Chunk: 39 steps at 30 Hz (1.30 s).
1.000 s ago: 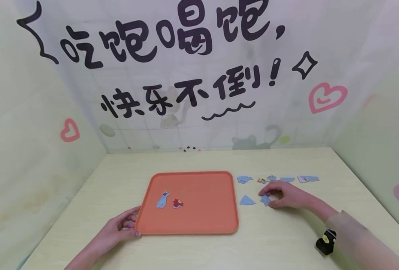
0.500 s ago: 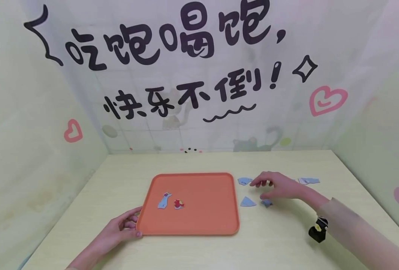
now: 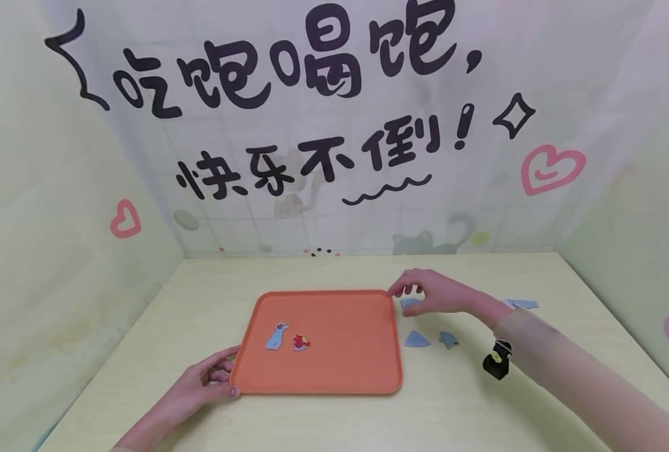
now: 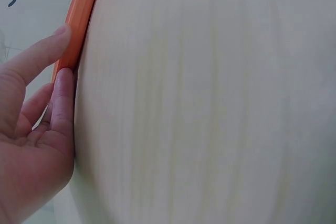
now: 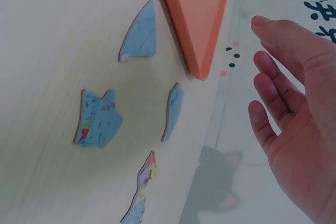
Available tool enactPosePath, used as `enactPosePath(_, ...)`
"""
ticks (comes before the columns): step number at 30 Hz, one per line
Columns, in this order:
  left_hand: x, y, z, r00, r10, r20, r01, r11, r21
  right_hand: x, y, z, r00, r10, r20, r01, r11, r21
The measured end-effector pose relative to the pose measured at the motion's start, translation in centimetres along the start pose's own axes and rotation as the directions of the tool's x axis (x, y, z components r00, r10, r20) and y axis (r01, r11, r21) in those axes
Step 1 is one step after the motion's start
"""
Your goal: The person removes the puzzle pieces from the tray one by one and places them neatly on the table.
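My left hand (image 3: 201, 384) grips the front left corner of an orange tray (image 3: 340, 364), thumb on the rim and fingers at its side, as the left wrist view also shows. On the tray lie a long blue puzzle piece (image 3: 275, 337) and a small red one (image 3: 301, 342). My right hand (image 3: 438, 292) hovers with relaxed fingers by the tray's back right corner, holding nothing in the right wrist view. It overlaps a blue puzzle piece (image 3: 407, 304) in the head view. Nearer me lie a triangular blue piece (image 3: 417, 339) and a jagged blue piece (image 3: 449, 340).
Beyond my right wrist another pale blue piece (image 3: 523, 304) lies on the wooden table (image 3: 311, 424). A piece with coloured print (image 5: 142, 187) shows in the right wrist view. Printed cloth walls (image 3: 255, 232) enclose the table at the back and both sides.
My right hand has let go of the jagged blue piece, risen and moved left and back towards the tray's far corner. That piece lies slightly turned. The left hand keeps its place on the tray.
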<state>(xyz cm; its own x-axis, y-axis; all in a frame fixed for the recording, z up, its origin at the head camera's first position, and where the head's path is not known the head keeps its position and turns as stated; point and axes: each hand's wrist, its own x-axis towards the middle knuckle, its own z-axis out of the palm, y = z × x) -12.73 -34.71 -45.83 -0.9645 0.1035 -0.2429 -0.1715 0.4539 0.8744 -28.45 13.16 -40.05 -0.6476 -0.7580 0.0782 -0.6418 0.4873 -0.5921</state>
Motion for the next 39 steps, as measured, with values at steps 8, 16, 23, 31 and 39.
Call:
enactPosePath(8,-0.1,0.0,-0.1,1.000,-0.009,-0.004,0.009,1.000,0.004,3.3,-1.5,1.1,0.998,-0.061,0.010,0.061,0.998,0.025)
enactPosePath(16,-0.1,0.1,0.0,1.000,0.001,0.002,-0.001,1.000,0.002,6.2,-2.9,2.9,0.993,-0.113,0.046,0.109,0.991,0.076)
enactPosePath(23,-0.2,-0.1,-0.1,1.000,0.013,0.014,-0.013,1.000,0.003,8.6,-4.6,4.4,0.985,-0.153,0.078,0.149,0.988,0.049)
enactPosePath(31,-0.2,-0.1,-0.1,1.000,0.014,0.015,-0.014,1.000,0.004,10.9,-6.0,6.8,0.975,-0.193,0.107,0.183,0.978,0.095)
enactPosePath(39,-0.1,0.2,-0.1,1.000,0.003,0.002,-0.003,1.000,0.006,12.0,-6.8,8.5,0.976,-0.179,0.127,0.170,0.982,0.084)
